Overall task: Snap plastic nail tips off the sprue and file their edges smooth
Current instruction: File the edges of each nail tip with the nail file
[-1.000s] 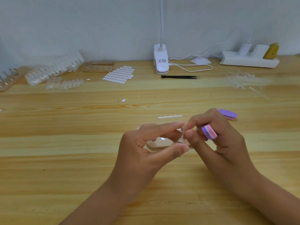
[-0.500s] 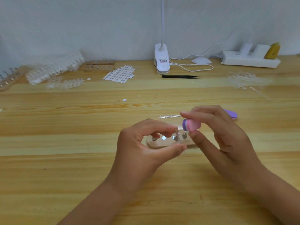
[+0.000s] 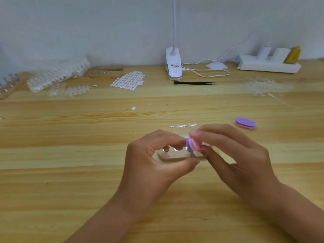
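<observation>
- My left hand curls thumb and forefinger toward each other above the wooden holder. They pinch a nail tip, small and clear, which I can barely make out at my thumb's end.
- My right hand pinches a purple-and-pink file block between thumb and forefinger, its end set where my left fingertips meet.
- The holder lies flat on the wooden table just beneath both hands, with shiny metal pegs on top.
- A bare sprue lies just beyond my hands, and a second file block rests to its right.
- At the far edge are stacked nail-tip sprues on the left, a clip lamp and black tweezers.
</observation>
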### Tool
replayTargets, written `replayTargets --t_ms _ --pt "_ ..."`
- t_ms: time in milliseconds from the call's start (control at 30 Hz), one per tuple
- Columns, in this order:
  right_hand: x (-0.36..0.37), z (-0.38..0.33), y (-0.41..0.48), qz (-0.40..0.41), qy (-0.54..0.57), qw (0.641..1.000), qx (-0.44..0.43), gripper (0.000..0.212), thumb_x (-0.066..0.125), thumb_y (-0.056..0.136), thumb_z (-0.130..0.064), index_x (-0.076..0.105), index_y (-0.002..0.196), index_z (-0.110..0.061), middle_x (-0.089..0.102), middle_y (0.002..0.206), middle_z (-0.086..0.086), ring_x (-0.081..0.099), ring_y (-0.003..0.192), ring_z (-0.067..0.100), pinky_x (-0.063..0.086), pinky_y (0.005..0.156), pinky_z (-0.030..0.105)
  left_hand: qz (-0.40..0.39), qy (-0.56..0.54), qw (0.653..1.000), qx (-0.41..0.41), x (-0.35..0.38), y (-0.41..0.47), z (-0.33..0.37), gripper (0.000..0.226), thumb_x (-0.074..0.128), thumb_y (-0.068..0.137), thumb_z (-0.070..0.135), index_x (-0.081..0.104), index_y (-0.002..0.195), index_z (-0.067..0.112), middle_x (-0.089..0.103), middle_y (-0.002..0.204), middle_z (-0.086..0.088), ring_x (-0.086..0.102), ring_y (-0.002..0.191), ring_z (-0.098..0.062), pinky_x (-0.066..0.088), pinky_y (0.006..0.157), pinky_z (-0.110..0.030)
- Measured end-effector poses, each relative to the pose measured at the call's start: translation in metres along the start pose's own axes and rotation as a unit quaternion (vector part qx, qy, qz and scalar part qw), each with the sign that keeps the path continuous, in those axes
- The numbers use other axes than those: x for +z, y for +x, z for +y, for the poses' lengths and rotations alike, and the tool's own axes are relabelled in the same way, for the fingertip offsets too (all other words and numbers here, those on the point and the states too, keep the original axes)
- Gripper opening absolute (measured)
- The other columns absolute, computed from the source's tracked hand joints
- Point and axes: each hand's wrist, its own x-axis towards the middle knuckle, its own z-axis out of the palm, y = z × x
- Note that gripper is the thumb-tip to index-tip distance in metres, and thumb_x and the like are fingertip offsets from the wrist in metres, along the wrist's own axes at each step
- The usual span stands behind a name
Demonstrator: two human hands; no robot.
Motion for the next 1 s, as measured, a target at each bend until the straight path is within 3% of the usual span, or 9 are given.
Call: replayTargets --t_ms 167,300,467,633,733,833,1000 --pt "-0.0021 0.0 0.0011 0.018 -0.002 1.0 0.007 0.023 0.068 0.091 -0.002 0.068 0.113 -0.006 0.068 0.107 0.007 0.064 0.104 0.01 0.047 0.093 0.017 -0.002 -0.008 1.0 -0.008 0.001 0.0012 0.0003 0.03 0.09 0.057 0.015 0.077 0.081 0.026 0.071 0.076 0.014 0.062 0.073 -0.004 0.045 0.069 -0.014" --pt "0.0001 0.0 -0.0036 -0.018 -0.006 1.0 -0.007 0.019 0.061 0.095 -0.004 0.07 0.113 -0.004 0.066 0.107 0.01 0.064 0.101 0.018 0.049 0.091 0.022 -0.011 0.007 1.0 0.006 0.0006 0.0005 0.0006 0.031 0.089 0.058 0.014 0.075 0.08 0.031 0.069 0.076 0.012 0.061 0.074 -0.006 0.044 0.07 -0.015" --pt "0.0018 -0.0026 -0.0006 0.014 0.001 1.0 0.008 0.022 0.063 0.094 -0.002 0.065 0.115 -0.009 0.066 0.108 0.007 0.063 0.103 0.013 0.047 0.093 0.019 0.001 0.012 1.0 0.013 0.0004 0.0027 -0.0021 0.028 0.089 0.06 0.015 0.076 0.083 0.026 0.069 0.077 0.013 0.062 0.075 -0.006 0.045 0.071 -0.016" --pt "-0.0013 0.005 -0.0015 -0.03 -0.014 0.999 -0.005 0.021 0.059 0.095 -0.004 0.07 0.112 -0.003 0.066 0.108 0.007 0.063 0.103 0.017 0.05 0.091 0.025 0.004 0.029 0.999 0.015 0.0005 0.0017 -0.0027 0.03 0.09 0.059 0.01 0.077 0.083 0.024 0.069 0.075 0.011 0.062 0.074 -0.006 0.045 0.07 -0.016" --pt "-0.0001 0.0012 0.002 -0.001 -0.01 1.0 -0.002 0.023 0.062 0.094 -0.004 0.068 0.115 -0.008 0.067 0.109 0.005 0.063 0.103 0.014 0.048 0.092 0.021 0.0 0.025 1.0 0.013 -0.0006 0.0042 -0.0032 0.032 0.091 0.06 0.007 0.077 0.085 0.021 0.07 0.077 0.011 0.063 0.075 -0.005 0.044 0.071 -0.013" --pt "0.0037 -0.0026 -0.0019 -0.014 -0.005 1.0 -0.024 0.021 0.061 0.095 -0.002 0.07 0.114 -0.002 0.066 0.109 0.008 0.063 0.103 0.016 0.048 0.092 0.023 -0.009 0.036 0.999 0.034 -0.0016 0.0037 -0.0028 0.032 0.091 0.06 0.01 0.077 0.087 0.019 0.071 0.08 0.01 0.064 0.078 -0.006 0.044 0.073 -0.014" --pt "-0.0034 0.0012 -0.0008 0.021 -0.02 0.999 0.024 0.024 0.067 0.091 -0.002 0.069 0.114 -0.008 0.067 0.107 0.005 0.064 0.102 0.013 0.049 0.092 0.02 -0.002 0.016 1.0 0.02 0.0002 0.0051 -0.0045 0.029 0.088 0.06 0.013 0.077 0.086 0.022 0.07 0.079 0.013 0.064 0.077 -0.006 0.044 0.074 -0.013"
